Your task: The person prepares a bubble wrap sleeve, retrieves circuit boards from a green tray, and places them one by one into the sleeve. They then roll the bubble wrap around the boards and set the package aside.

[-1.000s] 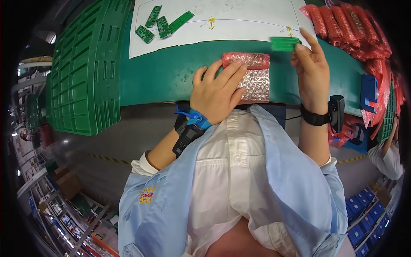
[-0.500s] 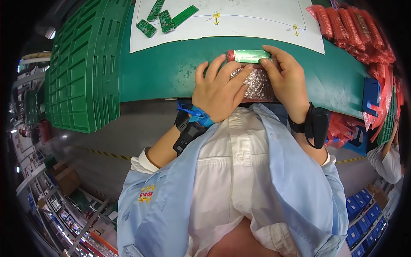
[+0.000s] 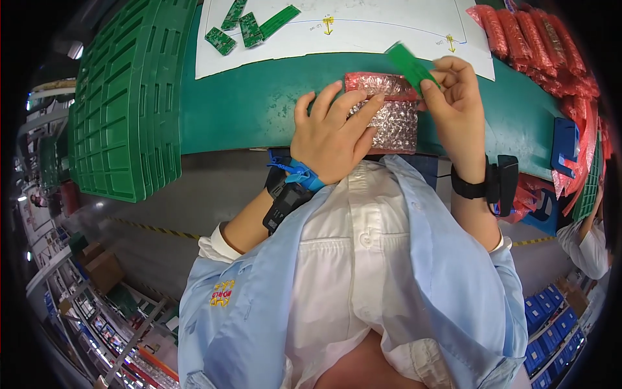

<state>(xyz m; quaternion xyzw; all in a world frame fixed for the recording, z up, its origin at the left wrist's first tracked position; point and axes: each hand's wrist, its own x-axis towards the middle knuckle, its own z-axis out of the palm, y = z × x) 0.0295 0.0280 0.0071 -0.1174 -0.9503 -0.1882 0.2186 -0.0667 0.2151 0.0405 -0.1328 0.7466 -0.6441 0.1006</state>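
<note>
Between the thumb and fingers of my right hand (image 3: 457,107) is a narrow green circuit board (image 3: 406,65), raised and tilted above the far right side of a bubble-wrap pouch (image 3: 394,126). The pouch is clear with a pinkish-red edge and lies at the near edge of the green table (image 3: 253,104). My left hand (image 3: 334,133) rests on its left side, fingers spread and holding nothing. Farther left, several loose green circuit boards (image 3: 251,30) lie on a white sheet (image 3: 363,47) with a drawn line and yellow arrows.
Stacked green plastic crates (image 3: 123,104) stand at the table's left. Red bubble-wrap bundles (image 3: 534,42) are heaped at the far right, with a blue holder (image 3: 564,146) nearer at that edge. Another person (image 3: 583,246) is partly visible at the right.
My right hand has lifted the circuit board off the pouch and turned it from level to slanted. The pouch's reddish far strip now shows. My left hand stays put.
</note>
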